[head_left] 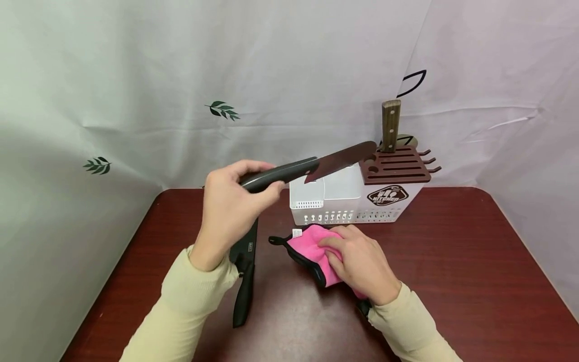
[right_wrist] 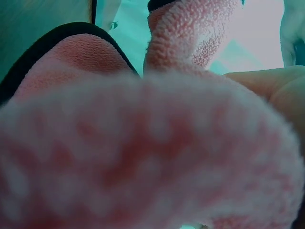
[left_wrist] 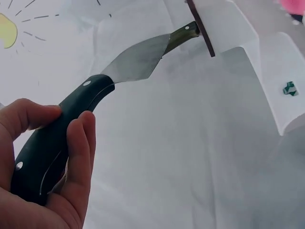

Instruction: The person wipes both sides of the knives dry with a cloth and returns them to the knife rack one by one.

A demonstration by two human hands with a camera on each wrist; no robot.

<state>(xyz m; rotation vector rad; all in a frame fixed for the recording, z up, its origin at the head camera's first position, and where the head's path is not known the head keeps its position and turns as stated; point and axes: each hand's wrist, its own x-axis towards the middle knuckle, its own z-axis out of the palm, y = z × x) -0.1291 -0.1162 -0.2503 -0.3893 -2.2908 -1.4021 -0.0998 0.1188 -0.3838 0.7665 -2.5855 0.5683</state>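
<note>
My left hand (head_left: 230, 206) grips a knife by its dark riveted handle (left_wrist: 62, 129), thumb on one side and fingers on the other. Raised above the table, its blade (head_left: 341, 162) points right, and its tip overlaps the brown slotted top (head_left: 400, 173) of a white kitchen holder (head_left: 336, 205) in the head view. Lower and to the right, my right hand (head_left: 362, 259) holds a bunched pink cloth (head_left: 312, 244) with black edging. That fuzzy cloth (right_wrist: 143, 157) fills most of the right wrist view and hides the fingers there.
A wooden-handled knife (head_left: 391, 125) stands upright in the slotted top. Hooks (head_left: 429, 161) stick out from the holder's right side. Under my left forearm lies a black knife (head_left: 244, 296) on the reddish-brown table (head_left: 475, 261). White curtain (head_left: 294, 75) hangs behind and at both sides.
</note>
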